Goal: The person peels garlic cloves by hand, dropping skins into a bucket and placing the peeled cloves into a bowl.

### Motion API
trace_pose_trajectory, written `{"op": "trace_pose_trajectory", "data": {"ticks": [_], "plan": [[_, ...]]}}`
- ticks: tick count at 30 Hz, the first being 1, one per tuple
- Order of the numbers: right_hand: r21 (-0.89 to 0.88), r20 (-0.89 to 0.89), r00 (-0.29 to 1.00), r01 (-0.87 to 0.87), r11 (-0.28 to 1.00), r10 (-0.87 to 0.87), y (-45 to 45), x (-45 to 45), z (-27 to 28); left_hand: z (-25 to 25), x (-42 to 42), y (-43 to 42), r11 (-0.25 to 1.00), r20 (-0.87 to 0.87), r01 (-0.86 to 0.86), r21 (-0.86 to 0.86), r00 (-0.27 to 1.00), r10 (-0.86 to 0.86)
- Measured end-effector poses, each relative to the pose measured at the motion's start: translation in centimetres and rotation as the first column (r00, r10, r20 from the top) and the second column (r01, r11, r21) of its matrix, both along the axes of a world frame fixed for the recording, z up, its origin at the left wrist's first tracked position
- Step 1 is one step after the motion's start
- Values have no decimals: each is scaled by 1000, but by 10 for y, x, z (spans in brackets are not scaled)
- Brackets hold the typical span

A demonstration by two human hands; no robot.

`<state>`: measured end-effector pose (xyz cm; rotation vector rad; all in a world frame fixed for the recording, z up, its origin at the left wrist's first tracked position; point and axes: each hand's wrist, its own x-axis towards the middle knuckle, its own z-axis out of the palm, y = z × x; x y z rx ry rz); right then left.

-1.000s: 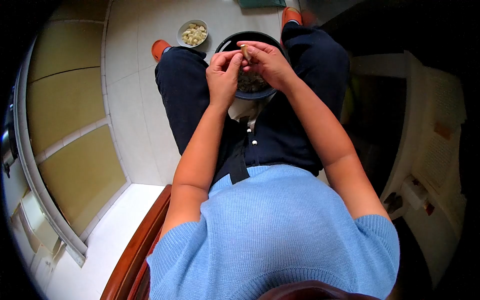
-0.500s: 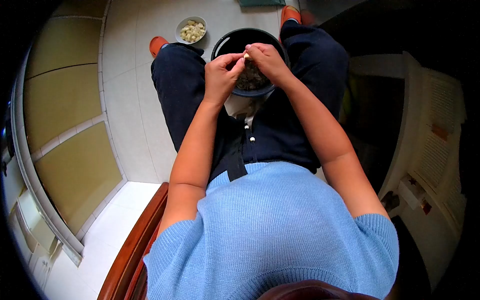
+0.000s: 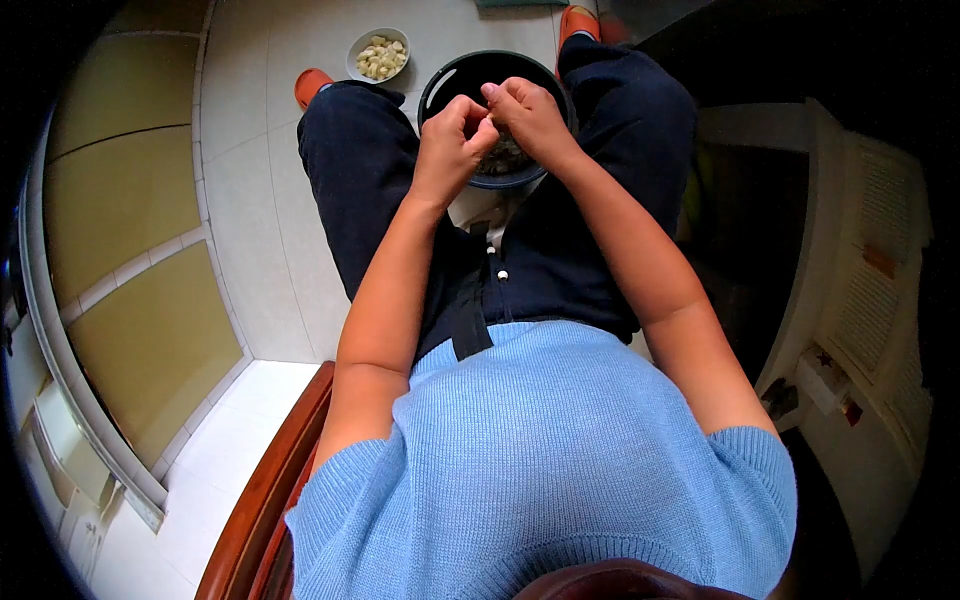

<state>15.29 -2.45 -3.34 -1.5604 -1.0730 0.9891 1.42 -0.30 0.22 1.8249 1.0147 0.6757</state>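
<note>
My left hand [image 3: 455, 145] is closed in a pinch, its thumb and forefinger meeting over a dark bucket [image 3: 478, 72]. Opposite it, my right hand [image 3: 527, 117] is bent with its fingertips against those of the left. A small pale garlic clove [image 3: 491, 118] shows between the fingertips, mostly covered by them. Below the hands, the bucket holds a greyish, papery heap [image 3: 507, 158] that looks like unpeeled garlic and skins. On the floor beyond my left foot stands a white bowl [image 3: 353, 70] of peeled garlic cloves [image 3: 381, 58].
The bucket stands between my knees, in dark trousers [image 3: 350, 180]. Orange shoes [image 3: 312, 87] are on my feet. A wooden chair edge [image 3: 270, 480] is at my left, tan cabinet panels [image 3: 150, 350] farther left. A green item [image 3: 520, 3] lies at the far edge.
My fingers have shifted over the clove, and less of it shows now. The right fingertips have lifted slightly. The whole view has moved a little.
</note>
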Motion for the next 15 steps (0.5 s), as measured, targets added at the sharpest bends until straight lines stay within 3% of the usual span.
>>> {"op": "trace_pose_trajectory", "data": {"ticks": [4,7,9,11,13,15], "plan": [[15,10,999,40,999,-40,0,-2,1,-4,2,-1,1000,13,9,-24,1000,-9],[103,153,983,84,991,-99,0,-2,5,-13,2,1,997,35,58,-55,998,-56],[159,284,958,-88,983,40,1,-2,7,-16,-1,0,993,52,106,-43,993,-104],[165,312,946,-140,976,83,-1,1,13,-14,-2,-1,988,70,154,-31,986,-151],[169,340,932,-194,966,128,-2,4,15,-1,-4,-5,908,89,191,-372,982,-170],[134,286,937,-246,960,200,-3,6,14,-7,-4,-7,917,87,191,-350,981,-171]]}}
